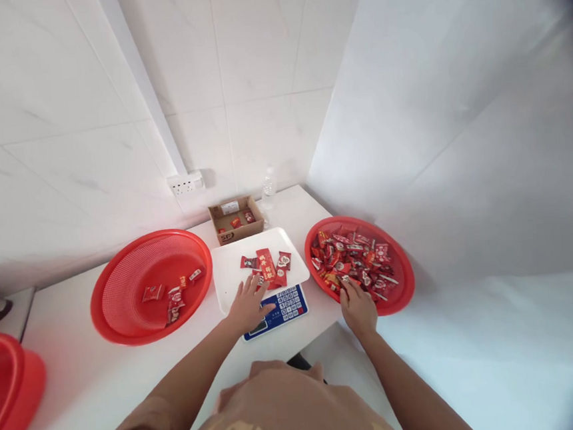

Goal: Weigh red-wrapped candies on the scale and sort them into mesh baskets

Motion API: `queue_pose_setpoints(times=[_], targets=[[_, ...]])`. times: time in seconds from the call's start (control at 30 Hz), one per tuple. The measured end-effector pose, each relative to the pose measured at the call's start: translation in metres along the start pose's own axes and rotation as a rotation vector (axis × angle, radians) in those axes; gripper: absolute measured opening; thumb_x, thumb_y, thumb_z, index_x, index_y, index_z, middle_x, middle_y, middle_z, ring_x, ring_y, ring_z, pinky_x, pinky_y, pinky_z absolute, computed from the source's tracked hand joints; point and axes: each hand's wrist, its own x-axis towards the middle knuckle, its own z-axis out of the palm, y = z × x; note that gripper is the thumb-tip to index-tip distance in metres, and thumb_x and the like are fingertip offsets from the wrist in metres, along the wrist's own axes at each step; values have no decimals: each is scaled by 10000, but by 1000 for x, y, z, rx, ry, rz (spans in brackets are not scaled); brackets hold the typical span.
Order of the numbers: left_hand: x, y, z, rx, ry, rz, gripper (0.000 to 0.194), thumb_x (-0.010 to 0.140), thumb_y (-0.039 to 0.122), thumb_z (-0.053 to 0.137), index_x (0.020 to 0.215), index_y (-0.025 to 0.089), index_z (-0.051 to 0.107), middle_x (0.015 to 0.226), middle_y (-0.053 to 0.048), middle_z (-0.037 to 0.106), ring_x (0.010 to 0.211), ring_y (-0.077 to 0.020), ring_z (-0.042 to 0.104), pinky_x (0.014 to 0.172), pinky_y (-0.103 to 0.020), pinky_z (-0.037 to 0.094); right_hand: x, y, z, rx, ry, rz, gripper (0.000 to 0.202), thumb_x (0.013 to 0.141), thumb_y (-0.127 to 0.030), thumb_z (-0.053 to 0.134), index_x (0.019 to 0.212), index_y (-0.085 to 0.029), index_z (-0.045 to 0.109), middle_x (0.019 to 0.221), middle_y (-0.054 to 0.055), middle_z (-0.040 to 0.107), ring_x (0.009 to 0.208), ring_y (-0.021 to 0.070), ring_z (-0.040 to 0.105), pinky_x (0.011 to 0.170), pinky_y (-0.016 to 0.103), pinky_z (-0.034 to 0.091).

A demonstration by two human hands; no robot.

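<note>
My left hand [247, 305] hovers with fingers spread over the near edge of a white scale tray [228, 263], holding nothing. On the tray lie several small red packets [284, 261] and a longer red packet [265, 262] with pale lettering. The scale's blue keypad [292, 305] shows just below the tray. My right hand [359, 308] is at the near left edge of the right red basket [406, 278], which holds a heap of red packets [355, 256]. Its fingers are bent down against the packets, and their tips are partly hidden.
A red basket [122, 283] with a few packets stands left of the scale. Another red basket [28, 391] is at the far left. Behind the tray are a cardboard box [240, 232] with packets and a clear bottle [268, 186]. A wall bounds the right side.
</note>
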Motion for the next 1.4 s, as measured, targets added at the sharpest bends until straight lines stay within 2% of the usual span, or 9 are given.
queue_pose_setpoints(times=[0.1,0.33,0.5,0.63,0.8,0.9,1.0,1.17,1.4], targets=[[17,8,-3,51,24,16,630,881,510,407,1429,208,329,1540,-144,199,1422,-321,102,1116,-540,163,0,-1,-1,-5,17,7,504,895,-351,269,1235,-161,589,1347,109,519,1161,276,512,1008,450,331],[72,20,-10,94,-38,158,586,881,476,424,1429,292,329,1537,-58,248,1417,-329,120,1121,-557,106,0,-5,-2,-3,-6,48,497,894,-349,272,1237,-186,592,1348,90,522,1147,260,530,1000,425,355],[84,16,-7,125,-49,114,572,892,489,372,1411,249,377,1522,-82,283,1412,-332,140,1110,-559,118,1,-2,-1,-18,-5,29,497,891,-347,277,1242,-180,588,1338,91,532,1134,257,540,1001,421,359],[78,7,1,127,23,49,574,901,482,350,1392,191,409,1491,-148,328,1402,-329,185,1103,-557,142,1,1,1,-54,-15,15,501,889,-340,272,1228,-177,603,1330,88,539,1091,256,568,980,412,383],[63,-8,7,114,140,49,585,873,497,421,1401,245,397,1505,-127,307,1391,-344,212,1099,-562,157,1,1,1,-58,-25,12,503,884,-331,270,1229,-177,603,1345,97,523,1078,261,579,934,409,421],[56,-16,4,99,110,-15,630,849,521,451,1418,264,364,1517,-135,275,1390,-382,185,1067,-618,170,1,0,0,-56,-26,12,503,885,-339,268,1229,-191,604,1351,84,519,1079,258,582,918,396,433],[52,-22,1,81,61,-24,588,859,469,464,1408,277,378,1524,-123,263,1397,-362,179,1069,-608,185,1,-1,-1,-53,-25,26,504,884,-346,266,1227,-202,605,1348,76,522,1091,260,576,921,398,433],[43,-28,-3,74,143,-41,559,882,422,441,1415,274,359,1526,-88,273,1408,-313,178,1106,-551,179,1,-2,-3,-40,-35,22,515,879,-343,265,1246,-188,592,1352,86,518,1119,261,559,935,408,430],[-9,-77,-23,172,362,-313,565,882,439,419,1399,213,392,1500,-152,308,1394,-346,212,1087,-580,192,1,0,-3,-30,-39,34,515,876,-358,272,1240,-199,598,1347,80,522,1081,272,574,874,402,457]])
